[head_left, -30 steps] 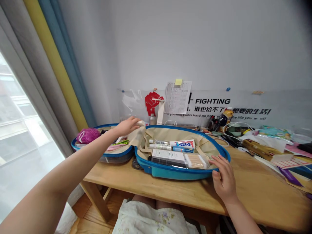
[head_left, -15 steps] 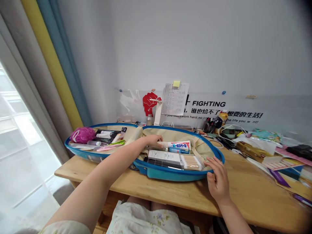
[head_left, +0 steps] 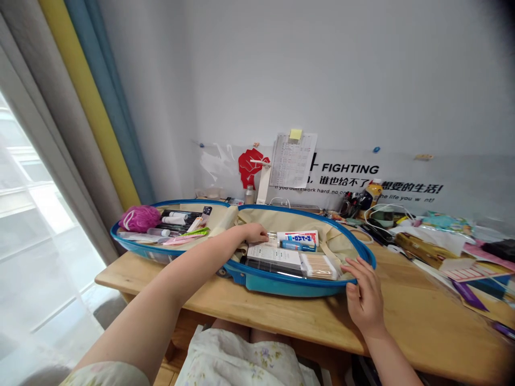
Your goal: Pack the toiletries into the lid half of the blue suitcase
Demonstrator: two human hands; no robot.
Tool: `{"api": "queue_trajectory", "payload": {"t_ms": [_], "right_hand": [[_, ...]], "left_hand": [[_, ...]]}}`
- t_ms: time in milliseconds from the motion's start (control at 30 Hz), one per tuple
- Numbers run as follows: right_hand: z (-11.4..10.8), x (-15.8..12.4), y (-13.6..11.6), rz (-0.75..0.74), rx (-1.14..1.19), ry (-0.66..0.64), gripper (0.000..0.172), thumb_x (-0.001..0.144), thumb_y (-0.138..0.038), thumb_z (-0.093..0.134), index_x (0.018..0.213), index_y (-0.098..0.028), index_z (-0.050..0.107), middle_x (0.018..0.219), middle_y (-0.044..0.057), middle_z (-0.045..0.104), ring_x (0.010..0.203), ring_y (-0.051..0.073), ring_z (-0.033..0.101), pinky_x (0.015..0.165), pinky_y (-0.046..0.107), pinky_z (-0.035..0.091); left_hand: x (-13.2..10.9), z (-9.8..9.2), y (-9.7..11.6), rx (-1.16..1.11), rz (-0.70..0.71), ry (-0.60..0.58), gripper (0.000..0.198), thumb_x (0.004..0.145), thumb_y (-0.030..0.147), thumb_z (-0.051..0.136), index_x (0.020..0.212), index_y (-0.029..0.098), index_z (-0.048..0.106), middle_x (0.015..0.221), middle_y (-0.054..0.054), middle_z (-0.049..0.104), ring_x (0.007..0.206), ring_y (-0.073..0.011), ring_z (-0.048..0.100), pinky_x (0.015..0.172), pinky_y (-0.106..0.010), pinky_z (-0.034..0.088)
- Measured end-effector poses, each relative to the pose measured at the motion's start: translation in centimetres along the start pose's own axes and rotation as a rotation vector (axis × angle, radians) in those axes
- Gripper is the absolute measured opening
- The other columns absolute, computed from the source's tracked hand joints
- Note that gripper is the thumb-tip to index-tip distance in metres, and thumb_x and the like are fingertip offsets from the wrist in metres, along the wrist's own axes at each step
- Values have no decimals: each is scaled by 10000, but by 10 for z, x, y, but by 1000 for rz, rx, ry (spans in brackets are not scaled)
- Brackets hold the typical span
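One blue suitcase (head_left: 281, 282) lies opened flat in two halves on the wooden desk (head_left: 402, 316). The left hand (head_left: 253, 233) reaches into the right half, fingers curled down over small clear bottles (head_left: 272, 236) at its fingertips; whether it actually grips one cannot be told. Just right of this hand lie one white toothpaste tube (head_left: 300, 237) with blue and red lettering too small to read, and one blue tube (head_left: 298, 246) directly below it. Nearer the person than the hand: one white flat box (head_left: 276, 255), and beside it one pack of cotton swabs (head_left: 319, 266). The right hand (head_left: 364, 297) rests flat and released, fingers spread, on the suitcase's near right rim.

Left of the left forearm, the other half holds one purple bath pouf (head_left: 140, 218) and several tubes and bottles (head_left: 177, 220).

Beyond the hands, the wall banner (head_left: 350, 169) reads "FIGHTING", with Chinese characters and a partly hidden English line below. One paper sheet (head_left: 293, 160) carries one yellow sticky note.
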State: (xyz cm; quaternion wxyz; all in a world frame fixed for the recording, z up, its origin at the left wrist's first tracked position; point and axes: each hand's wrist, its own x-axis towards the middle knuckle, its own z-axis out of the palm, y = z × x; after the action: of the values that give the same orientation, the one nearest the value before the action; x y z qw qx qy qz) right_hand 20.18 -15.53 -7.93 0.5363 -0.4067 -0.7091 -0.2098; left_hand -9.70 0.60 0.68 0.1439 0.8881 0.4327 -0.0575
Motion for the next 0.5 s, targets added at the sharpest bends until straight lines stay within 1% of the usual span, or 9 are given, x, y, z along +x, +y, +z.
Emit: {"api": "queue_trajectory", "payload": {"t_ms": [133,300,367,433,500], "right_hand": [[0,0,1,-7,-10,-17,284,947,-346,395,1094,-206,593,1137,127,630,1236,319,500,995,557,416],[-1,0,2,-21,-23,-11,285,951,-346,387,1101,-209,586,1122,128,635,1220,320,512,983,560,422],[-1,0,2,-16,-24,-20,290,952,-350,385,1107,-208,585,1126,130,633,1226,320,509,986,558,421],[-1,0,2,-7,-22,-25,294,950,-360,385,1102,-211,588,1127,127,632,1229,321,508,991,559,419],[-1,0,2,-2,-21,-26,300,951,-369,381,1094,-213,593,1126,125,634,1225,321,512,990,558,420]], "left_hand": [[-2,-2,0,2,-25,28,327,924,376,554,1179,172,581,1207,-90,595,1049,-211,595,900,-439,511],[-6,-1,3,-5,-37,23,299,923,368,558,1146,173,596,1179,-84,608,1020,-198,604,884,-423,520],[-7,-2,5,-14,-34,39,294,920,368,564,1133,169,602,1162,-81,617,1008,-195,609,880,-421,521],[-9,-5,7,-26,-31,85,301,915,373,573,1126,162,608,1145,-80,629,995,-195,617,879,-425,520],[-13,-13,5,-38,-40,174,303,923,376,550,1139,173,616,1149,-67,644,1011,-190,620,906,-400,506]]}}
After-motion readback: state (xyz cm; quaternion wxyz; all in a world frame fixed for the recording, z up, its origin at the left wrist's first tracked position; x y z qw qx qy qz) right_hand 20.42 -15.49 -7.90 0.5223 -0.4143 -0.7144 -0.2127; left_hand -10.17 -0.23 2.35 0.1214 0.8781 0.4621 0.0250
